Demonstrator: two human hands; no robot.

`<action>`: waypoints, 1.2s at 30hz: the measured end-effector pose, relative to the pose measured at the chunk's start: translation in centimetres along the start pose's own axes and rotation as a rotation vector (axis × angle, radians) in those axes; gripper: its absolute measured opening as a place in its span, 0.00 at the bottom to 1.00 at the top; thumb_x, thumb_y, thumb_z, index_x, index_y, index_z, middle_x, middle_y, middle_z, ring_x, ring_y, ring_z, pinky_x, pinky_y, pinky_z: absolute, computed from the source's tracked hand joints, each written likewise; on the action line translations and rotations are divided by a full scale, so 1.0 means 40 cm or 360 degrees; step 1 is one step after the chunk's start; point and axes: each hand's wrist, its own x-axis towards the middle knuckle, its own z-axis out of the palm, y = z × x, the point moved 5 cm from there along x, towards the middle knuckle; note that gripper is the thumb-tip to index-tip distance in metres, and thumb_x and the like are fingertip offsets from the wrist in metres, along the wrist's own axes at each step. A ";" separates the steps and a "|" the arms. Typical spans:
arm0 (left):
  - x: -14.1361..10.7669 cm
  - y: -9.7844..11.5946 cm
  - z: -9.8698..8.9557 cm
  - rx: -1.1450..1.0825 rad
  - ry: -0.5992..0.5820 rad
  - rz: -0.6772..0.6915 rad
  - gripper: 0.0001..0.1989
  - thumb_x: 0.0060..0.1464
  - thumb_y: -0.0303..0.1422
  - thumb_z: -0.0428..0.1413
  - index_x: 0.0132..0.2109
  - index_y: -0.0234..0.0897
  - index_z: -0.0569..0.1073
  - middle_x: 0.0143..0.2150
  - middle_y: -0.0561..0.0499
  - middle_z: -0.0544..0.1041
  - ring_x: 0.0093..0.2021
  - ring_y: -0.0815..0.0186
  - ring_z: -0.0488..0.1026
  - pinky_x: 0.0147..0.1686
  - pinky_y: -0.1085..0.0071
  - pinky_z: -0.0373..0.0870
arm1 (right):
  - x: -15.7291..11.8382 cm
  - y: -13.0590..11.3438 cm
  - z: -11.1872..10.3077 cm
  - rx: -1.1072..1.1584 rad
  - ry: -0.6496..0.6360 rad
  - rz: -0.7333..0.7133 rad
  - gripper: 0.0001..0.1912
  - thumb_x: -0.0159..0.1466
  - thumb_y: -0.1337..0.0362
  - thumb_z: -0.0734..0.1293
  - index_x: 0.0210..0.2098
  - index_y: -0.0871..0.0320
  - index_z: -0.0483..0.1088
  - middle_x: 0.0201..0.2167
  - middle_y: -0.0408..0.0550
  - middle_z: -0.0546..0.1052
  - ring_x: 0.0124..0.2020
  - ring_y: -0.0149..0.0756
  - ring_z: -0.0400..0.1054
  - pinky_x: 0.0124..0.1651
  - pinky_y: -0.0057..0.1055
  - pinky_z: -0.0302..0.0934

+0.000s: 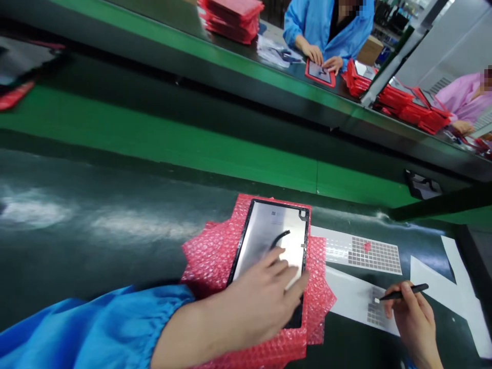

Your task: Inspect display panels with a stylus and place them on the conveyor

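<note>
A tablet screen panel [260,223] with a silvery back and black frame lies on a fanned stack of red bubble-wrap bags [209,253]. My left hand [265,294] rests over its lower part, fingers spread, beside a thin black flex cable [282,236]. In my right hand [413,312] are slim black tweezers [397,293], held between thumb and fingers. A small pale square [377,301] shows at their tip, above a white sheet [342,287] of small grey squares. Another sheet [374,254] with a grid of grey squares lies behind it.
White paper strips [438,287] lie at the right. Beyond a green belt [192,133], a person in blue [326,31] handles a red-edged panel [320,73] between red stacks [230,20]. Another person in pink [459,97] is farther right. A dark panel [423,184] sits on the belt.
</note>
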 end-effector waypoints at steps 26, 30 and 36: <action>-0.094 -0.083 0.069 0.0128 -0.0005 -0.0140 0.36 0.69 0.51 0.55 0.61 0.15 0.74 0.23 0.45 0.79 0.25 0.53 0.76 0.68 0.41 0.58 | -0.002 -0.145 0.787 -0.0181 -0.0673 -0.0052 0.26 0.64 0.38 0.74 0.38 0.57 0.76 0.24 0.52 0.84 0.25 0.46 0.82 0.28 0.35 0.78; -0.090 -0.082 0.093 0.0068 0.0016 -0.0168 0.34 0.68 0.51 0.56 0.58 0.18 0.77 0.16 0.49 0.74 0.17 0.57 0.69 0.65 0.38 0.61 | -0.005 -0.146 0.788 -0.0220 -0.0639 -0.0042 0.26 0.64 0.38 0.74 0.37 0.57 0.76 0.25 0.52 0.85 0.25 0.45 0.82 0.28 0.34 0.77; -0.087 -0.089 0.107 0.0040 -0.0008 -0.0228 0.37 0.63 0.56 0.59 0.57 0.20 0.78 0.17 0.47 0.75 0.16 0.56 0.68 0.58 0.39 0.66 | 0.003 -0.129 0.784 -0.0259 -0.0646 -0.0029 0.28 0.64 0.36 0.73 0.39 0.58 0.77 0.26 0.52 0.85 0.26 0.45 0.81 0.29 0.34 0.77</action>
